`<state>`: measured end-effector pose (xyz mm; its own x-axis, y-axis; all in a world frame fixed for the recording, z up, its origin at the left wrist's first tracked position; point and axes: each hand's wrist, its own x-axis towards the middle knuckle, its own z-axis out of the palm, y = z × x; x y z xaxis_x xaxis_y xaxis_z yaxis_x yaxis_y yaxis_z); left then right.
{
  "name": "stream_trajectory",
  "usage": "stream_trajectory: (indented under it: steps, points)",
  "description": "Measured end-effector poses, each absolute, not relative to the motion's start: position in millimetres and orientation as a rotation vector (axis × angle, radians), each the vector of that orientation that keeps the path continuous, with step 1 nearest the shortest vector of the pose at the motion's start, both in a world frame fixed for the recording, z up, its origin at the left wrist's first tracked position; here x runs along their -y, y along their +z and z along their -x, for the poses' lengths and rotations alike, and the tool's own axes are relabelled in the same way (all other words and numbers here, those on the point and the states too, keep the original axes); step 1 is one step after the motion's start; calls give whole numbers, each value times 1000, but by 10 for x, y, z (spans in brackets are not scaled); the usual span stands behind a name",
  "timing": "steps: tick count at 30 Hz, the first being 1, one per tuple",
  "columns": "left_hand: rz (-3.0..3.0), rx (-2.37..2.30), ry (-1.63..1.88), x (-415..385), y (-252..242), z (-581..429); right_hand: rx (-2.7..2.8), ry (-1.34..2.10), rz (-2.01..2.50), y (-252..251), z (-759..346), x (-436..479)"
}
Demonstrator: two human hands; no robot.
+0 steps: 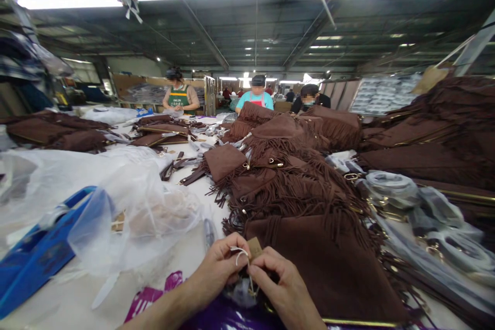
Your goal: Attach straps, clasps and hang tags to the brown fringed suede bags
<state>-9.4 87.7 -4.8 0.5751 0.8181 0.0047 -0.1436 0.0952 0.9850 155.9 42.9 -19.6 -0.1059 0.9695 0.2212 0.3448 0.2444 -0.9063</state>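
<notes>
Close in front of me, my left hand (pixel 221 267) pinches a thin white string (pixel 240 252) between thumb and fingertips. My right hand (pixel 281 279) is pinched on the same string, its fingertips nearly meeting those of the left. A small tan paper tag (pixel 254 248) stands up just behind the fingers. Below the hands there is some clear plastic (pixel 244 291) and a small gold-coloured metal piece, partly covered. To the right lies a brown suede-like bag (pixel 325 263) with a gold zip along its near edge.
Brown fringed bags (pixel 286 180) are heaped ahead, with more stacked at right (pixel 417 160). Plastic-wrapped straps (pixel 394 185) lie on the right. At left are a blue tray (pixel 38 252), white plastic bags (pixel 147 216) and purple printed packaging (pixel 149 300). Several people (pixel 181 95) work opposite.
</notes>
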Motion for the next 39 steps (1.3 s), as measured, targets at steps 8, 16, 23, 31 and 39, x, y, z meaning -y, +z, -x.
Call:
stream_trajectory:
  steps: [8, 16, 23, 31, 39]
  points:
    - [-1394, -739, 773, -898, -121, 58, 1587, 785, 1230, -305, -1602, -409]
    - [-1477, -756, 833, -865, -74, 33, 1595, 739, 1246, -320, -1592, -376]
    - [-1264, -732, 756, -888, -63, 75, 1445, 787, 1280, -400, -1639, -396]
    - [-868, -558, 754, -857, -16, 65, 1165, 976, 1135, -449, -1611, -387]
    - [-758, -575, 794, -888, -65, 92, 1207, 966, 1105, -414, -1679, -263]
